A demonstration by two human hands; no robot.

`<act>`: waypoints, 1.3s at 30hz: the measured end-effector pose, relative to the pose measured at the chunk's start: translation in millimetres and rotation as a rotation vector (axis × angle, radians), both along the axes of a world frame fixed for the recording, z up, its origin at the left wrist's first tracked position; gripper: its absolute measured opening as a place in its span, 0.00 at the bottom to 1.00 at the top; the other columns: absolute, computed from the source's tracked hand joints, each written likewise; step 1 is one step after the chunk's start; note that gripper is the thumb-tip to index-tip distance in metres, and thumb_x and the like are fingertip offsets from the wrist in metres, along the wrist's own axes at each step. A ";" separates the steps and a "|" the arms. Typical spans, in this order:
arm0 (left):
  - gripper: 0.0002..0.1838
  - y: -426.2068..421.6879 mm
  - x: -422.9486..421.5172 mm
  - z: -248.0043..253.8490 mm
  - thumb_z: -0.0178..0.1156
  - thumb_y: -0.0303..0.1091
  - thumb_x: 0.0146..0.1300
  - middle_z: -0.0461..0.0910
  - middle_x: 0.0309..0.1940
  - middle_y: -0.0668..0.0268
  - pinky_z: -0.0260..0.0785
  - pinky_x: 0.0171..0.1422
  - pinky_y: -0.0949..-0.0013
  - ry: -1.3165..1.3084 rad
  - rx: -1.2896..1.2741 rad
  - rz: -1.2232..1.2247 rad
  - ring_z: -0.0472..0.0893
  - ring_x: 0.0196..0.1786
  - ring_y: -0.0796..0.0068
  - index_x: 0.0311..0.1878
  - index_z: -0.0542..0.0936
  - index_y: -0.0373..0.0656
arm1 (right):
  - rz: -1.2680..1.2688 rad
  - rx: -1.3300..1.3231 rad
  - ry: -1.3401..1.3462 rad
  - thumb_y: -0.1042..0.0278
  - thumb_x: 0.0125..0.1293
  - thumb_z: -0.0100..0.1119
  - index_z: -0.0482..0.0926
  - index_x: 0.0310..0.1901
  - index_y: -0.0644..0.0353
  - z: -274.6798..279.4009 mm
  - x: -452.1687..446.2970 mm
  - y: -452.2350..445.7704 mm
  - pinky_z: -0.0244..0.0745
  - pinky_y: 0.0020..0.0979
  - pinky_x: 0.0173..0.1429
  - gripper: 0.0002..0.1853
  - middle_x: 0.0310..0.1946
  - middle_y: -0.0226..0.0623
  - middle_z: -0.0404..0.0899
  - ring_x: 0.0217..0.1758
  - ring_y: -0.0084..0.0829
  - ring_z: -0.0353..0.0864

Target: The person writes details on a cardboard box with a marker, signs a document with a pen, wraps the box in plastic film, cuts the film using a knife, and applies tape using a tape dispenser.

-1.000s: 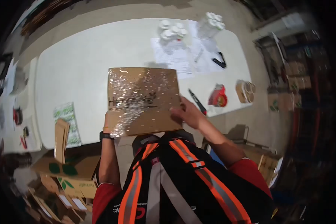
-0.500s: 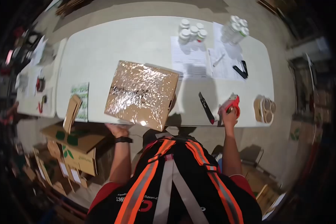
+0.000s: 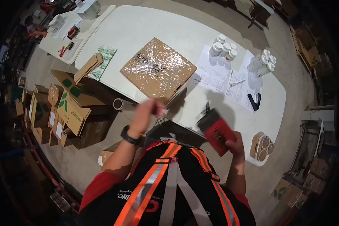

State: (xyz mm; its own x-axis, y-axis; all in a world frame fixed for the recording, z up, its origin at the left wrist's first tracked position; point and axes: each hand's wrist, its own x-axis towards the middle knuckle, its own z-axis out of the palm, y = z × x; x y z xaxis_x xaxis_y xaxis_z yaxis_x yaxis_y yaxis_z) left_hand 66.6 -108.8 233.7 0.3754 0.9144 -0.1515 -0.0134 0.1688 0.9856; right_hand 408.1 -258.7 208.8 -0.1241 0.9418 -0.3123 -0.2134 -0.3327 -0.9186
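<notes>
A cardboard box [image 3: 158,69] wrapped in shiny clear film lies on the white table [image 3: 135,22], turned at an angle. My left hand [image 3: 148,113] is near the box's front corner, its fingers drawn together and blurred; what they hold, if anything, I cannot make out. On the right, my right hand [image 3: 235,145] grips a red tape dispenser [image 3: 218,133] above the table's front edge. Behind the dispenser a dark cutter [image 3: 208,106] shows only in part.
White bottles [image 3: 223,49] and a second bottle group [image 3: 261,63] stand on papers beside a black stapler [image 3: 254,101]. Tape rolls [image 3: 264,148] sit at the right corner. Cardboard strips [image 3: 88,67] overhang the left edge above open cartons [image 3: 77,116]. A person [image 3: 35,30] is at the far left.
My right hand has lifted the red dispenser and brought it toward my body. My left hand has risen to the box's front corner. The view has turned, and the box appears rotated.
</notes>
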 end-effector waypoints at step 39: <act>0.08 92.4 -36.2 19.5 0.53 0.35 0.64 0.75 0.22 0.53 0.66 0.28 0.62 0.351 0.703 0.252 0.76 0.26 0.53 0.32 0.76 0.41 | 0.591 0.316 -0.710 0.62 0.47 0.70 0.76 0.43 0.67 125.3 -89.4 166.9 0.71 0.31 0.43 0.24 0.35 0.42 0.79 0.37 0.29 0.77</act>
